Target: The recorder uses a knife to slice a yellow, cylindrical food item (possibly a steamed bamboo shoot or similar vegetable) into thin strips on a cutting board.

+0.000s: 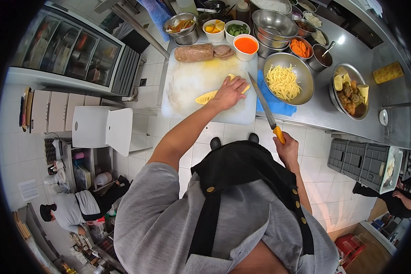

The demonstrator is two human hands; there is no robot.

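My left hand [230, 93] presses down on yellow pieces on the white cutting board [181, 99], covering part of them. A ridged, pale-yellow slice [206, 97], which looks like bamboo shoot, pokes out left of my wrist. In my right hand [287, 148] is the yellow handle of a long kitchen knife [264, 102]. Its blade points away from me, over the board's right edge and clear of the left hand. Just right of the blade, a steel bowl [308, 96] of yellow shreds [283, 82] sits partly on a blue cloth [277, 107].
Along the board's far edge lie a partly sliced meat roll [194, 53] and a tub of orange liquid [246, 46]. Nested steel bowls [274, 24] stand behind. A bowl of cooked food [350, 92] is at right. Grey crates [358, 161] stand below the counter. Another person [68, 207] works at far left.
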